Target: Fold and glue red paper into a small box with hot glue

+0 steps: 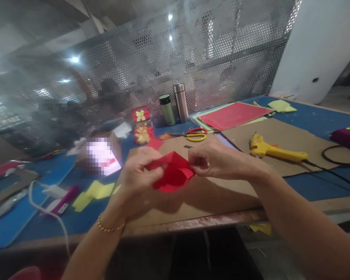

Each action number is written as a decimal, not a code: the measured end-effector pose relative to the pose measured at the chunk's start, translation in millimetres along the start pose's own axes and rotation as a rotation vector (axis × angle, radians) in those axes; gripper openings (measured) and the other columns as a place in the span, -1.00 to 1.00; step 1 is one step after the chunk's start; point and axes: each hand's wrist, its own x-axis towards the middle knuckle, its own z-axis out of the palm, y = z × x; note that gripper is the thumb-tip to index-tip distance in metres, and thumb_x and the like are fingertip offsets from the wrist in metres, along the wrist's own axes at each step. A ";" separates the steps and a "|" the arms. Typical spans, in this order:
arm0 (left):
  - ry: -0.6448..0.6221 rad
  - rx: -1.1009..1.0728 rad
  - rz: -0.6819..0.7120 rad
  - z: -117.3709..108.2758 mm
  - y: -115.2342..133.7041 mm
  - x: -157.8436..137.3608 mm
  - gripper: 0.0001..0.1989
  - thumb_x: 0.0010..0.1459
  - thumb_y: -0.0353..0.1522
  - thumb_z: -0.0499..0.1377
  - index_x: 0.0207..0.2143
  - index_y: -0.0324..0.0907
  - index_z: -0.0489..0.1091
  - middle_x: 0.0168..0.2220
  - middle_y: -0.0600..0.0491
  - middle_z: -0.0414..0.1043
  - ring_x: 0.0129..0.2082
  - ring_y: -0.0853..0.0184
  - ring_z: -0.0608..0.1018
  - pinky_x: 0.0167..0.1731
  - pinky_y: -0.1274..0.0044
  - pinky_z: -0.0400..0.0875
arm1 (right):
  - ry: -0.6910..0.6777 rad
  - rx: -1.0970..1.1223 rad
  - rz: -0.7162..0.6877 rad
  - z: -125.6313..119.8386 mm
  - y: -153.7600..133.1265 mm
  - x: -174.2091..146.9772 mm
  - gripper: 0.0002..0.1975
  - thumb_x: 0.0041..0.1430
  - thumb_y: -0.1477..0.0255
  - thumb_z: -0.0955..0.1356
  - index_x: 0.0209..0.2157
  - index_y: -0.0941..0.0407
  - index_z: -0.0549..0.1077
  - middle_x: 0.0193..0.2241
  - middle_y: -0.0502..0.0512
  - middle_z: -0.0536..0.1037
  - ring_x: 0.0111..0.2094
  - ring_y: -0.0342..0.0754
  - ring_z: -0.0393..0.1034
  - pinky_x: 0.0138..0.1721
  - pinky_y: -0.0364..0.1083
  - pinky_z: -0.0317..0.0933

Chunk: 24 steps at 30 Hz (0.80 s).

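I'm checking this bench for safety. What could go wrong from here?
The folded red paper, pinched by the left hand and right hand, might crease or tear if pulled unevenly. The yellow pistol-shaped glue gun lies just beyond the right forearm, which could knock it or catch its black cable; whether it is hot, I cannot tell.

no text or numbers can be read — the phone screen [104,156] is blurred out
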 end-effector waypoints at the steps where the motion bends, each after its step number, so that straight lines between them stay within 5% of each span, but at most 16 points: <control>1: 0.009 -0.002 -0.013 -0.3 -1.0 0.1 -0.90 0.09 -0.42 0.29 -0.39 -0.08 0.62 -0.38 0.03 0.55 -0.28 0.26 0.51 -0.22 0.38 0.45 | 0.003 -0.006 0.004 -0.3 -0.2 -0.2 -0.85 -0.03 0.63 0.33 -0.55 0.12 0.35 -0.61 -0.09 0.36 -0.56 -0.22 0.15 -0.50 -0.15 -0.06; 10: -0.126 -0.298 -0.580 2.6 -5.0 4.8 -0.73 0.06 -0.23 0.34 -0.24 -0.22 0.60 -0.34 0.00 0.61 -0.44 0.35 0.56 -0.46 0.54 0.43 | -0.046 0.091 0.048 2.9 9.4 4.8 -0.83 0.02 0.60 0.28 -0.48 0.13 0.50 -0.57 -0.02 0.48 -0.52 -0.17 0.31 -0.46 -0.16 0.08; 17: -0.084 -0.304 -0.560 5.8 -21.3 7.8 -0.71 0.03 -0.19 0.36 -0.30 -0.23 0.58 -0.35 0.01 0.59 -0.43 0.38 0.53 -0.44 0.57 0.39 | -0.192 0.474 0.035 3.7 15.1 8.0 -0.66 0.22 0.30 0.37 -0.04 0.14 0.59 -0.23 0.10 0.64 -0.29 -0.09 0.46 -0.27 -0.12 0.29; 20: -0.059 -0.320 -0.546 7.7 -19.1 7.7 -0.72 0.02 -0.20 0.36 -0.31 -0.24 0.58 -0.33 0.00 0.59 -0.41 0.37 0.53 -0.41 0.55 0.41 | -0.102 0.539 0.064 12.4 16.3 11.1 -0.61 0.18 0.13 0.42 -0.13 0.15 0.58 -0.32 0.06 0.60 -0.35 -0.11 0.40 -0.33 -0.13 0.26; 24: -0.048 -0.352 -0.527 7.6 -19.0 7.1 -0.75 0.02 -0.22 0.36 -0.33 -0.23 0.57 -0.38 0.01 0.58 -0.41 0.35 0.54 -0.41 0.53 0.44 | -0.078 0.562 0.105 19.8 19.0 13.5 -0.69 0.16 0.16 0.43 -0.35 0.15 0.53 -0.47 0.00 0.53 -0.44 -0.16 0.35 -0.41 -0.16 0.20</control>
